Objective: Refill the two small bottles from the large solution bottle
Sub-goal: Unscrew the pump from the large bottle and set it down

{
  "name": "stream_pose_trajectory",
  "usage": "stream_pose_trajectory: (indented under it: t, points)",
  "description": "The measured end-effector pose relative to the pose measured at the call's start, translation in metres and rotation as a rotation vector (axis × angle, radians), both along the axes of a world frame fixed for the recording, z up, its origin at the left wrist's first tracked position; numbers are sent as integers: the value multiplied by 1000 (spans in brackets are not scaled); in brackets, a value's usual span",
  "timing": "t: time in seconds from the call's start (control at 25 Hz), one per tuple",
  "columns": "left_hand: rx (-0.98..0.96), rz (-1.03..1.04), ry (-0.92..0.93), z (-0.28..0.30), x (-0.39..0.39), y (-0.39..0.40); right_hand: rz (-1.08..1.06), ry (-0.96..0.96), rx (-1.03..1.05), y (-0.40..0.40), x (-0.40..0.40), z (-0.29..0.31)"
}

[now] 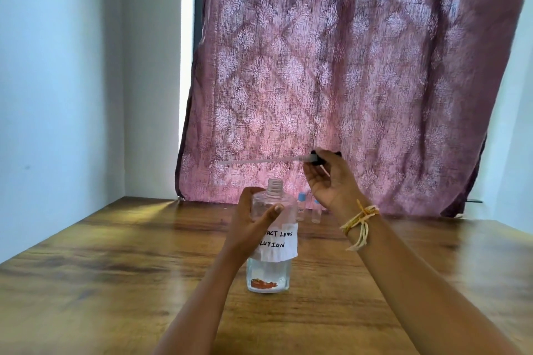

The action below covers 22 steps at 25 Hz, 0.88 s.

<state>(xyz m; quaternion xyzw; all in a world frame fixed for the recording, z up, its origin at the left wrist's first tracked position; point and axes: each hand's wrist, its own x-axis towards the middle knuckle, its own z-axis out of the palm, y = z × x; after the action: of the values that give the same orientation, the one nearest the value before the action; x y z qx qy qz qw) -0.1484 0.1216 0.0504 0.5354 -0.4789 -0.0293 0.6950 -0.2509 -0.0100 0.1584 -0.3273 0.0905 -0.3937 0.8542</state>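
Note:
A large clear solution bottle [269,268] with a white handwritten label stands uncapped on the wooden table [115,253]. My left hand [251,222] grips its upper body from the left. My right hand [331,181] is raised above and to the right of the bottle's open neck, holding a black pump cap [316,159] whose long clear tube [259,161] points left, level with the table. Behind the big bottle stand two small clear bottles: one with a blue cap [301,207], the other [316,213] partly hidden by my right wrist.
A pink patterned curtain [346,81] hangs behind the table's far edge. White walls close the left side and the far right. A yellow thread band is tied round my right wrist [360,219].

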Motion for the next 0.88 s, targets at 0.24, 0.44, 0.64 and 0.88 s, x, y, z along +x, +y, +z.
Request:
stream_pose_trajectory:
  t: [0.24,0.44,0.64,0.88]
  points:
    - [-82,66,4,1,8,7,-43,-115,-10,14,-12,-32]
    - [-144,170,-80,21,1,27,-282,-157,-412,44,-37,-22]
    - [-268,71,80,49,-11,50,-452,-61,-817,85,-37,-26]
    - [-157,66,498,48,-8,94,-394,378,-1279,117,-24,-70]
